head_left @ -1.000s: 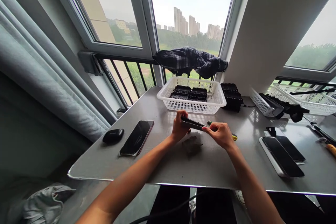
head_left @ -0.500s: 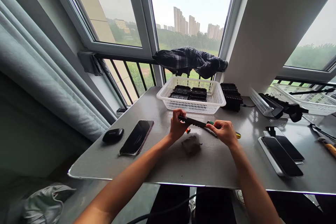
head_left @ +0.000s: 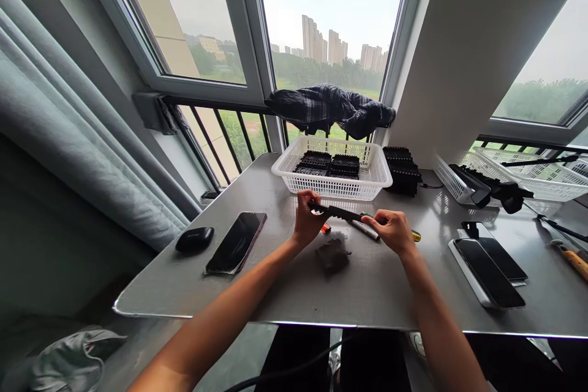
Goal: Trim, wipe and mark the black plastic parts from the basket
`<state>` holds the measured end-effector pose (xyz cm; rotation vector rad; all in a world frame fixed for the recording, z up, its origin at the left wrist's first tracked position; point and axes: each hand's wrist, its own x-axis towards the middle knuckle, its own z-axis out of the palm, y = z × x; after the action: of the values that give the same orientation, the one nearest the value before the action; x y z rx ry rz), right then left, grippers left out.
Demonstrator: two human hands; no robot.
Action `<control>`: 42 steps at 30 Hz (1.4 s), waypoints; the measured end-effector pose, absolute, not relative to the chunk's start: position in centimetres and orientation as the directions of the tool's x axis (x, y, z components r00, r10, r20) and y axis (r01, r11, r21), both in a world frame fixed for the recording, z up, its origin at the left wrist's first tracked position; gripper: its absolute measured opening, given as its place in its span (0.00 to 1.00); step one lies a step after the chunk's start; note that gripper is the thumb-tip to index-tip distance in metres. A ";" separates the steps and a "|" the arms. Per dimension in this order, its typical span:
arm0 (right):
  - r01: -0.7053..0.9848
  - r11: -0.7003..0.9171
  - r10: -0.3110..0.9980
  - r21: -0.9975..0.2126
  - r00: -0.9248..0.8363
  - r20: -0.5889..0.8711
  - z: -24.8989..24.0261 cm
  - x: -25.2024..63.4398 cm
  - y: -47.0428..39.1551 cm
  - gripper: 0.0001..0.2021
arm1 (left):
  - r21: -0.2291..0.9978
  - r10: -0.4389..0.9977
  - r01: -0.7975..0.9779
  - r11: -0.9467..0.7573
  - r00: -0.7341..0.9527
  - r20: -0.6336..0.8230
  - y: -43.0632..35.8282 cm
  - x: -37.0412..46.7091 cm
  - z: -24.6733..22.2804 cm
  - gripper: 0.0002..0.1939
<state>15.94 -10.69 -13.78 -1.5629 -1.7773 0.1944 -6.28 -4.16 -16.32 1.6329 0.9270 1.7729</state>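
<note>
Between my two hands is a long, thin black toothed plastic strip (head_left: 342, 213), held above the metal table. My left hand (head_left: 309, 218) grips its left end, fingers curled around it. The right end is pinched by my right hand (head_left: 390, 228), thumb pointing left along it. Below the strip lies a grey metal knife-like tool (head_left: 365, 229), partly hidden, with an orange piece (head_left: 326, 228) near my left hand. A yellow handle end (head_left: 416, 236) shows past my right hand. A crumpled dark brown cloth (head_left: 333, 255) lies nearer me on the table.
Behind my hands stands a white basket (head_left: 331, 187) with black toothed parts (head_left: 327, 164); more black parts (head_left: 402, 168) are stacked beside it. Phones (head_left: 236, 242) (head_left: 490, 272) lie on both sides, a black case (head_left: 195, 239) at left. The table's front edge (head_left: 316, 324) is close.
The black strip has tilted slightly in my hands, which keep hold of both ends. More of the grey tool beneath it shows. The whole view has shifted a little.
</note>
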 end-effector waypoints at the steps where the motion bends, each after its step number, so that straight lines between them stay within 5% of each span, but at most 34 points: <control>1: 0.800 0.228 0.901 -0.555 0.041 0.431 -13.7 16.4 -10.7 0.29 | 0.787 0.777 0.062 -0.614 -0.123 0.617 -4.0 -6.4 -16.2 0.27; 17: 0.831 0.251 0.874 -0.497 0.026 0.485 -13.7 16.3 -10.9 0.27 | 0.759 0.750 0.098 -0.643 -0.121 0.651 -4.1 -6.4 -16.0 0.27; 42: 0.762 0.270 0.918 -0.588 -0.019 0.397 -13.8 15.5 -10.8 0.27 | 0.742 0.741 0.102 -0.663 -0.056 0.669 -4.3 -6.1 -16.7 0.26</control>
<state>15.50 -10.80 -13.81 -1.5263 -1.8121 0.2696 -6.14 -4.30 -16.69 1.7494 0.8955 1.7677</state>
